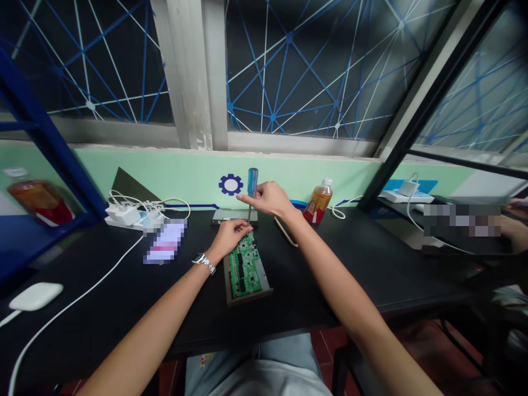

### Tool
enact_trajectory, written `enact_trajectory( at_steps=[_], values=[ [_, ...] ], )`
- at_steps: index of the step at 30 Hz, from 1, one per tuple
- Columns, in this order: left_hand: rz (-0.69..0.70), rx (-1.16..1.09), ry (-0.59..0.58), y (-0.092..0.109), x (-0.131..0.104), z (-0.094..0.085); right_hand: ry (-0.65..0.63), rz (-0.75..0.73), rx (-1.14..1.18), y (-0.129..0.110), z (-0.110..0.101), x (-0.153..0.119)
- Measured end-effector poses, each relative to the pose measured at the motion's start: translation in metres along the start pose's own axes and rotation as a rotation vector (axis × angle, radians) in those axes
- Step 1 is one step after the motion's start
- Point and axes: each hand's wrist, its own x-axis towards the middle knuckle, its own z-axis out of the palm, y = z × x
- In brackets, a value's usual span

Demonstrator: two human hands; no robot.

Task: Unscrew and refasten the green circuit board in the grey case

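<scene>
A screwdriver (pixel 253 181) with a clear blue handle stands upright, its tip down at the far end of a green circuit board (pixel 248 267). My right hand (pixel 270 199) is closed on its handle. At the shaft's lower end, my left hand (pixel 231 235) has its fingers pinched together by the board's far edge; whether they hold the shaft or something small is hidden. The board lies in a grey metal tray (pixel 249 298) on the black table (pixel 305 308). Behind my left hand sits a flat grey metal piece (pixel 223 215).
A phone (pixel 165 241) and a white power strip (pixel 150 220) with cables lie to the left, with a white charger (pixel 36 296) nearer. A drink bottle (pixel 319 201) stands back right. At the far right, beyond a divider, a person's hand (pixel 515 234) shows.
</scene>
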Motion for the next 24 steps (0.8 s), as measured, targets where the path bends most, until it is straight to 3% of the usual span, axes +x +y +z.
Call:
enact_trajectory(
  at_steps=[4,9,13,19,21,24],
  values=[
    [-0.013,-0.014,0.005,-0.002,0.000,0.001,0.031,0.020,-0.082,-0.006,0.005,0.001],
    [0.003,-0.017,-0.031,-0.001,0.001,-0.001,-0.055,-0.047,-0.005,-0.002,0.001,0.003],
    [0.037,-0.040,-0.079,0.004,0.002,-0.005,-0.142,-0.096,0.122,0.005,-0.004,0.004],
    [-0.006,-0.305,-0.173,0.006,0.004,-0.009,-0.275,-0.085,0.411,0.010,-0.003,0.005],
    [-0.039,-0.352,-0.170,0.004,0.004,-0.009,-0.260,-0.045,0.437,0.009,-0.002,0.005],
    [-0.065,-0.348,-0.133,0.001,0.004,-0.007,-0.108,-0.010,0.298,0.007,-0.003,0.004]
  ],
)
